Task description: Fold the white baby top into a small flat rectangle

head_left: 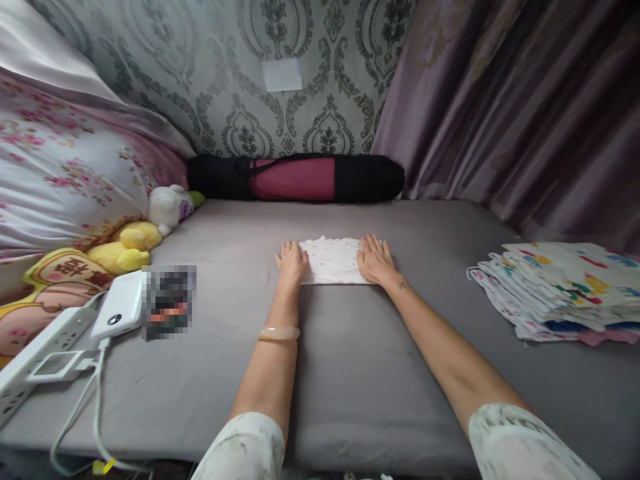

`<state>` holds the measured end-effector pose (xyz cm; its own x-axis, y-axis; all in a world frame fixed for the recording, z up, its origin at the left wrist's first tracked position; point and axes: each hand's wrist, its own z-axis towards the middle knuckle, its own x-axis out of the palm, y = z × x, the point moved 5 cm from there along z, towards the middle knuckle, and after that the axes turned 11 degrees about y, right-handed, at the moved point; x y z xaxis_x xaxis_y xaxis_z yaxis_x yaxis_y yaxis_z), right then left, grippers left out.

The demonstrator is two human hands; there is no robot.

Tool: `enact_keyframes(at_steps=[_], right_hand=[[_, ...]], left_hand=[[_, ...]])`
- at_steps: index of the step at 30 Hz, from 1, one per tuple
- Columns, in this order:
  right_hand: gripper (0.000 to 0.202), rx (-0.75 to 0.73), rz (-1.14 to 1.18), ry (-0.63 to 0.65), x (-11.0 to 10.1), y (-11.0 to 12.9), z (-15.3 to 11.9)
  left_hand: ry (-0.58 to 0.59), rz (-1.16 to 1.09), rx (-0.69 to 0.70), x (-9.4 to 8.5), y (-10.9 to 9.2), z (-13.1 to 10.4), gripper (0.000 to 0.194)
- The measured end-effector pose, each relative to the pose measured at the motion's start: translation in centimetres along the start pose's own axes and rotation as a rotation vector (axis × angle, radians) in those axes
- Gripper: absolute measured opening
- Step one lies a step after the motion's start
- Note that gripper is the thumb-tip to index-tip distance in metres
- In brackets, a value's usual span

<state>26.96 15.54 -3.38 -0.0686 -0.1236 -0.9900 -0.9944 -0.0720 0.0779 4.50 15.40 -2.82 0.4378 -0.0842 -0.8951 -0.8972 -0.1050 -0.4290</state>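
A white folded cloth (333, 262) with a faint small print lies flat on the grey bed sheet (345, 373). Its far edge looks slightly ruffled, while the near edge is straight. My left hand (293, 262) rests palm down on the cloth's left end, fingers stretched out and pointing away from me. On the opposite end, my right hand (376, 260) presses flat with its fingers spread. Neither hand grips anything. To the right sits a stack of folded cloths (565, 290), white with colourful prints.
A long black and dark-pink bag (295, 179) lies along the wall. On the left are plush toys (120, 250), a floral pillow (75, 167), a white power bank (120, 303) and a power strip (55, 347) with cables. Purple curtains (475, 100) hang at the right.
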Motion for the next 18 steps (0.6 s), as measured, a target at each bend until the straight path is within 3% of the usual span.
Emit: enact_keyframes(at_steps=[4,11,18], right_hand=[[0.060,-0.103,0.020,0.006,-0.2,2.5,-0.3],[0.061,-0.108,0.031,0.064,0.1,3.6,-0.4],[0.060,-0.185,0.051,0.054,0.2,6.4,-0.1]], left_hand=[[-0.011,-0.036,-0.013,-0.3,0.2,0.0,0.048],[-0.028,-0.085,-0.002,-0.4,0.6,0.3,0.047],[-0.065,-0.115,-0.003,-0.6,0.7,0.6,0.045]])
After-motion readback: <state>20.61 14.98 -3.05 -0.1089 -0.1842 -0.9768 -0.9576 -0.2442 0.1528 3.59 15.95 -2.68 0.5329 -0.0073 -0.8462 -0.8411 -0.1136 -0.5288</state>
